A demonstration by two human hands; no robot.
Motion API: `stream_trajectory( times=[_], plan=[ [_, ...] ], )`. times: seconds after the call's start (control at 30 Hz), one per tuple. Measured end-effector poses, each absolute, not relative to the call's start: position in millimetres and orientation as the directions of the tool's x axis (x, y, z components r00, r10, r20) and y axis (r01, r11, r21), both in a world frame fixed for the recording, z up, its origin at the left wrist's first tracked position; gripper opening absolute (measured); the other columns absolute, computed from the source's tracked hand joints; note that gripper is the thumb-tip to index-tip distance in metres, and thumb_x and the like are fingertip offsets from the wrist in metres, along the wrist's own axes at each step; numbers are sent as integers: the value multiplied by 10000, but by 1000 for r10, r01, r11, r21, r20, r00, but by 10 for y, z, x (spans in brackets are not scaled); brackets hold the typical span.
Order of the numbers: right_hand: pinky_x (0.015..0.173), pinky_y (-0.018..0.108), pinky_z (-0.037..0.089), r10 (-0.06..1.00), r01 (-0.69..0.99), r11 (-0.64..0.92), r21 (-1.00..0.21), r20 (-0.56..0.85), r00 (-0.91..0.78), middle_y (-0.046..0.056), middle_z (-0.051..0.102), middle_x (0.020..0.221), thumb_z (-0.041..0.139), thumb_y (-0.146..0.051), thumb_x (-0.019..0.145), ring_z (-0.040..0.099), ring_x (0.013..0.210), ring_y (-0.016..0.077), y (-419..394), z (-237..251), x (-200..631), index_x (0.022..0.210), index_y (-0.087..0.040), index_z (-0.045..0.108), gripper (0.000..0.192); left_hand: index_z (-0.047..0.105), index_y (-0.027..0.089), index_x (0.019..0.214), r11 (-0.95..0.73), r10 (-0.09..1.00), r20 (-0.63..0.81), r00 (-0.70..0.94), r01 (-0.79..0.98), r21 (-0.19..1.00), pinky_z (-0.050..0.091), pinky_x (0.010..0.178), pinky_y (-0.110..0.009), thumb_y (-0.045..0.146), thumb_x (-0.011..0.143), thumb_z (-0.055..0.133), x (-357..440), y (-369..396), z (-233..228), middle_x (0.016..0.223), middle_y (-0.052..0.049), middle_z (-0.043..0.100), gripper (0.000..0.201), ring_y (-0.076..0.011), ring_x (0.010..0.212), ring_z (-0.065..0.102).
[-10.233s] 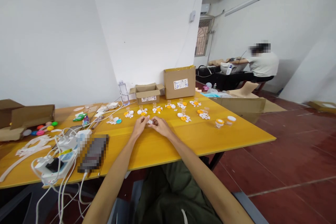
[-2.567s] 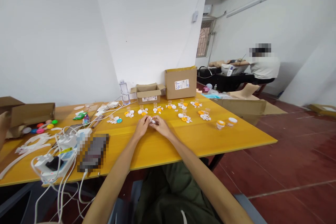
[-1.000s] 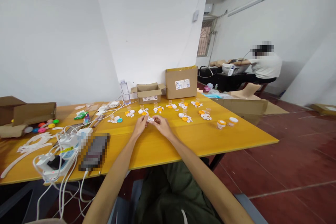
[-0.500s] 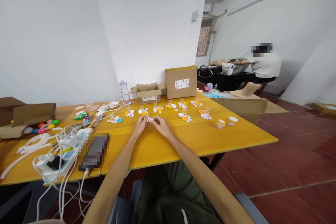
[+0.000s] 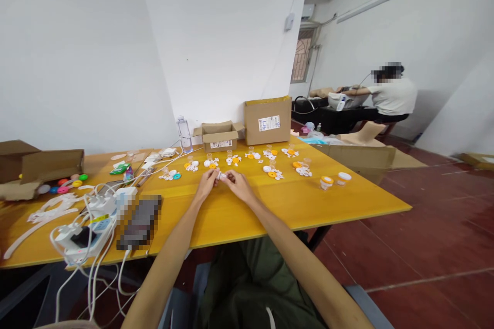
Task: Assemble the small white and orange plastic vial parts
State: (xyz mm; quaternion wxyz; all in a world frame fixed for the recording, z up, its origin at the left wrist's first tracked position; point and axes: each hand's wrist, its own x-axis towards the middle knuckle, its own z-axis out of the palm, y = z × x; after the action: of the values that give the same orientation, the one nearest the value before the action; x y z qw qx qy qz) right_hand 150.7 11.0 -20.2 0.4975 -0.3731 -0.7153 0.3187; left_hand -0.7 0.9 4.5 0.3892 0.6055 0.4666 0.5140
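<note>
Over the middle of the yellow desk (image 5: 293, 205), the left hand (image 5: 206, 186) and the right hand (image 5: 238, 185) meet fingertip to fingertip, both grips pinched narrow on one small white piece (image 5: 222, 176) lying between them, equally near to each.

Bare table (image 5: 270, 211) lies open near and right of the hands (image 5: 224, 185), while rows of small caps (image 5: 247, 162) and boxes (image 5: 247, 128) crowd beyond and cables (image 5: 96, 211) clutter the left.
</note>
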Motion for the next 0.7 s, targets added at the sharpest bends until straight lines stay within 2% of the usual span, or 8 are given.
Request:
stream_trajectory(
  times=[0.17, 0.4, 0.7],
  plan=[
    [650, 289, 466, 846, 194, 524, -829, 482, -227, -21, 634, 733, 658, -377, 765, 567, 646, 163, 100, -192, 1498, 825, -238, 578, 171, 611, 189, 703, -274, 962, 270, 43, 145, 951, 434, 549, -246, 504, 803, 628, -29, 21, 36, 567, 32, 538, 331, -131, 553, 529],
    [669, 292, 481, 854, 168, 508, -845, 468, -228, -19, 650, 785, 668, -378, 748, 590, 673, 162, 80, -178, 1486, 848, -236, 559, 205, 624, 188, 730, -277, 961, 275, 31, 152, 949, 430, 570, -240, 413, 806, 604, -24, 1, 64, 648, 12, 599, 239, -132, 588, 531],
    [701, 297, 469, 857, 222, 506, -834, 457, -238, 4, 684, 790, 592, -427, 828, 613, 724, 178, 90, -192, 1494, 834, -227, 598, 200, 620, 188, 703, -276, 961, 274, 34, 125, 953, 425, 569, -232, 327, 801, 599, -15, -2, 84, 635, 21, 587, 171, -123, 573, 522]
  ],
)
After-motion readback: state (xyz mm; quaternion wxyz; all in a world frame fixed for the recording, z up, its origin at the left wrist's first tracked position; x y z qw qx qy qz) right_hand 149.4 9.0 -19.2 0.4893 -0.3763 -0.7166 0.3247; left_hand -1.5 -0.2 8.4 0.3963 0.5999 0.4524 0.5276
